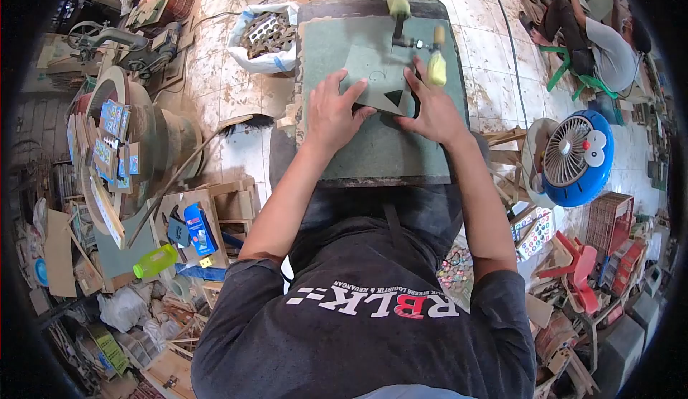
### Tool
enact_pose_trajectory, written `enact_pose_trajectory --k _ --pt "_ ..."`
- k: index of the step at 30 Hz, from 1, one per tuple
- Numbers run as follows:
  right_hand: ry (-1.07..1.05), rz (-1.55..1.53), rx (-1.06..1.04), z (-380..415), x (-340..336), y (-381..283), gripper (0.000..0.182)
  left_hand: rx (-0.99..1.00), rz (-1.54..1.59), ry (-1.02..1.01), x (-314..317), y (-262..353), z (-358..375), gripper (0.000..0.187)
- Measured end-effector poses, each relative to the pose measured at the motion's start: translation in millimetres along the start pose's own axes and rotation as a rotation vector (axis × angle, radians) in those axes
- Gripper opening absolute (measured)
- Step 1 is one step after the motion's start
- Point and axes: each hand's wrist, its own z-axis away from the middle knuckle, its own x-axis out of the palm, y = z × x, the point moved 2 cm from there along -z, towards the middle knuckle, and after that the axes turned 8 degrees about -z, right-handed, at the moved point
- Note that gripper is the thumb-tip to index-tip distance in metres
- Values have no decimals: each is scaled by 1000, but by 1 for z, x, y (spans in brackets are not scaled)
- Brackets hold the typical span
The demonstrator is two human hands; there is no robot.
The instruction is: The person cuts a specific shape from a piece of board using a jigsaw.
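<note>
A thin grey-green board [373, 66] with a dark triangular hole lies on the green work table [387, 155]. Faint pencil-like marks show on its face. My left hand [335, 112] grips the board's left near edge, thumb along the front. At the right edge, my right hand [433, 109] holds it with the fingers bent and the thumb by the near corner. Just beyond the board stands a metal saw-like fitting [410, 42] with a thin vertical piece reaching down. A yellow-green wrapped handle [436, 69] hangs from it, close to my right fingers.
A white sack [240, 59] of dark cut pieces stands left of the table. A brush [244, 122] lies across to the left. A blue fan [579, 157] stands at right; farther back a person [609, 51] sits on a green stool [588, 84].
</note>
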Motion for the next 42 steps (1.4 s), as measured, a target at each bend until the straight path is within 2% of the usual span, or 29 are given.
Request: enact_pose_trajectory --k 4,7,9,10,12,16,17,20,26,40,42 --pt "-57 41 17 -5 -3 10 105 -10 -11 43 0 6 2 61" --pt "-47 58 -68 -6 -4 10 103 -41 -12 48 -2 14 3 60" --pt "63 21 -138 -3 -6 3 93 -62 -13 51 -3 18 5 60" --pt "65 22 -139 0 -7 -2 93 -69 -11 49 -3 20 5 60" --pt "32 120 -1 8 -5 -14 87 -76 -12 52 -3 17 4 59" --pt "85 136 79 14 9 -16 88 -25 110 -41 -6 -7 1 61" --pt "81 130 68 14 7 -16 87 -1 147 -106 -5 -13 -1 61" --pt "84 129 27 12 8 -7 86 93 197 -110 -1 -24 -6 60" --pt "58 99 4 7 3 -2 87 107 145 -53 1 -19 -4 59" --pt "-17 61 -49 -3 -8 11 84 27 150 18 3 -1 3 59" --pt "59 83 -153 -4 -4 17 81 4 153 7 4 3 3 59"
